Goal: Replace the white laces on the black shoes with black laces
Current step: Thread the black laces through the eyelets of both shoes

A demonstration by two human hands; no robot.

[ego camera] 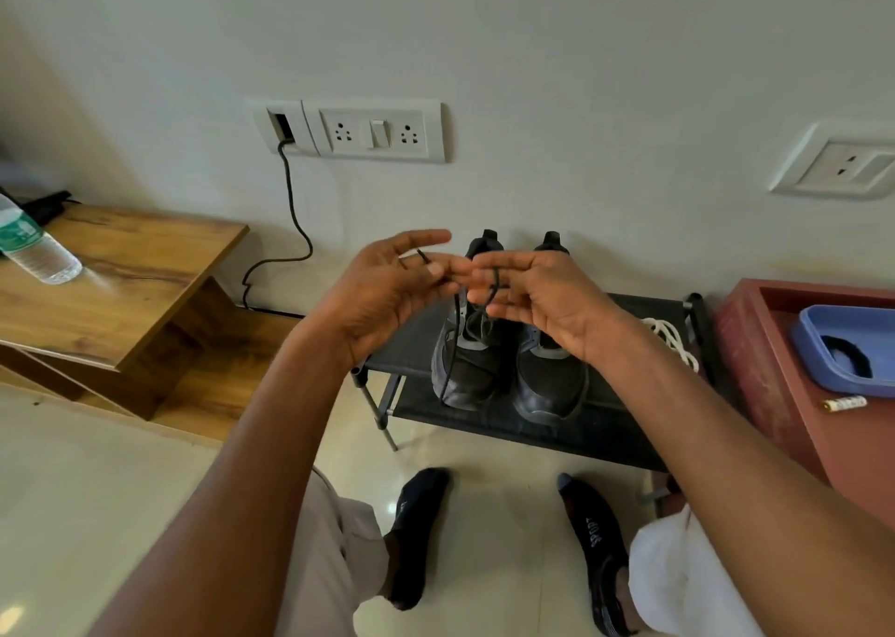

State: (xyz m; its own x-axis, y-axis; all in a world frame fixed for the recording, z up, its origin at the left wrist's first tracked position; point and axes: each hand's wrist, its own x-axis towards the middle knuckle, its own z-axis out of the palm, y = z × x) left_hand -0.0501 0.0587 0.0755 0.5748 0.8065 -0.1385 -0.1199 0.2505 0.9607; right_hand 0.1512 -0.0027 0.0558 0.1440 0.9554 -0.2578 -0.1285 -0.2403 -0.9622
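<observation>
White laces lay removed on the rack — both hands, left and right, pinched a black lace trailing from the left shoe; right shoe apparently unlaced.

shoe tongues hidden behind hands, water bottle cut by left edge, blue tray cut by right edge

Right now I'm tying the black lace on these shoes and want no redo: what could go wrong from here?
1. The left hand and right hand hold the black lace only at the fingertips; it could slip and loosen.
2. Pulling upward may tip the left shoe off the black rack.
3. The white laces lie near the rack's edge and could get knocked off.
</observation>
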